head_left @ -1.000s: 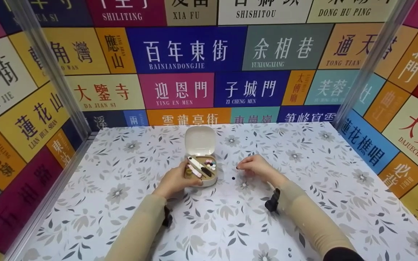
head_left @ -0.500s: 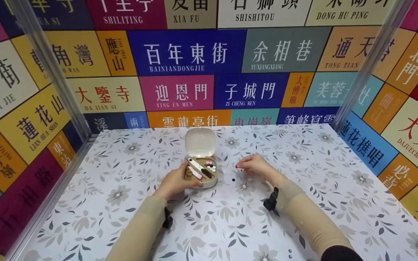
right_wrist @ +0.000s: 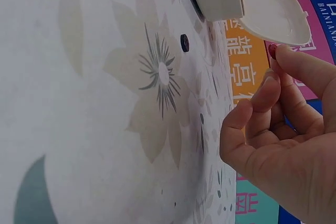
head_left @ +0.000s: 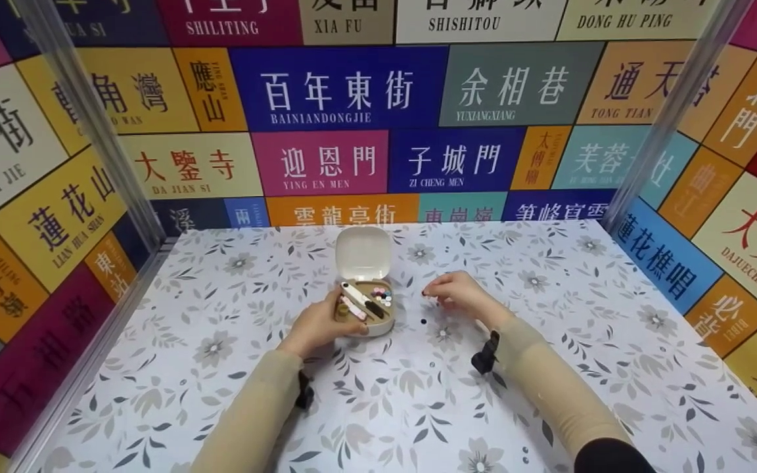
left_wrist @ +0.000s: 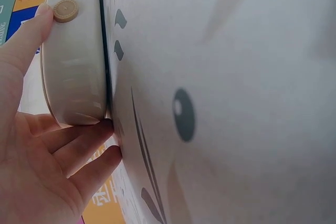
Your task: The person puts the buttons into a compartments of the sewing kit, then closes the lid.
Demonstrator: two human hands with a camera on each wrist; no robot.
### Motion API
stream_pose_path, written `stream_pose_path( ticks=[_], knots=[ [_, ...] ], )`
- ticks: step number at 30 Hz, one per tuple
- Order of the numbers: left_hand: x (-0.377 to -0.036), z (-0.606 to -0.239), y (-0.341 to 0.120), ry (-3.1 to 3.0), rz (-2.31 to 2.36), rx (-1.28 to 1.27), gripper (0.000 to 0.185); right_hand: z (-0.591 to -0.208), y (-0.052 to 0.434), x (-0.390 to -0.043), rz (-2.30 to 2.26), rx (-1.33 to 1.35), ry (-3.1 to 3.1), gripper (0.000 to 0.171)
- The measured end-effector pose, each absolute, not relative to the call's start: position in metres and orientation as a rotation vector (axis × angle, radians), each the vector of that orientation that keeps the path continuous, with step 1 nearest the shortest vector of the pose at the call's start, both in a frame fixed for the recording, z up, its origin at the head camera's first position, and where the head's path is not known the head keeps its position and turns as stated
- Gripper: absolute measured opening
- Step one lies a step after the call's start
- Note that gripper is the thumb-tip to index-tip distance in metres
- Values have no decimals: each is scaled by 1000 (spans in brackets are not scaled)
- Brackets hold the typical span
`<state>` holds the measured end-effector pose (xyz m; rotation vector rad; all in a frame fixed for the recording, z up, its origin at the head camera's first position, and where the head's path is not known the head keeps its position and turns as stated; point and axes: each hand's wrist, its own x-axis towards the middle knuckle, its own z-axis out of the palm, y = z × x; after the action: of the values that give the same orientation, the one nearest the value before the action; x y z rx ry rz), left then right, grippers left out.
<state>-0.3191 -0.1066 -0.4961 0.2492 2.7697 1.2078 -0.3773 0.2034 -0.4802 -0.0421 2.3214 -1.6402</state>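
Note:
An open cream sewing kit box (head_left: 378, 328) stands on the table, its lid (head_left: 363, 253) raised at the back. My left hand (head_left: 318, 326) grips its left side, the thumb at the front beside the round tan catch (left_wrist: 66, 10). Inside lie a white tool with a dark end (head_left: 361, 299), a pink-and-white strip (head_left: 352, 307) and several small coloured buttons (head_left: 382, 296). To the right of the box, my right hand (head_left: 460, 293) pinches a small dark red button (right_wrist: 272, 51) between thumb and forefinger, above the table. A black button (head_left: 424, 322) lies on the table below that hand.
A floral white cloth (head_left: 234, 407) covers the table. Behind it rises a wall of coloured street-name panels (head_left: 339, 89). Metal posts (head_left: 99, 125) stand at the back corners. Black camera straps sit on both wrists.
My right hand has moved slightly left and farther back, carrying the red button a little nearer the box. My left hand keeps its grip on the box, and the black button lies where it was.

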Motion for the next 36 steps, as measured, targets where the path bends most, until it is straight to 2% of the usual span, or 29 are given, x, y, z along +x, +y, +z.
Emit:
stream_pose_path(
  ticks=[36],
  knots=[
    [-319, -495, -106, 2770, 1187, 231, 117, -479, 186, -386, -1705, -46, 2257, 14]
  ],
)
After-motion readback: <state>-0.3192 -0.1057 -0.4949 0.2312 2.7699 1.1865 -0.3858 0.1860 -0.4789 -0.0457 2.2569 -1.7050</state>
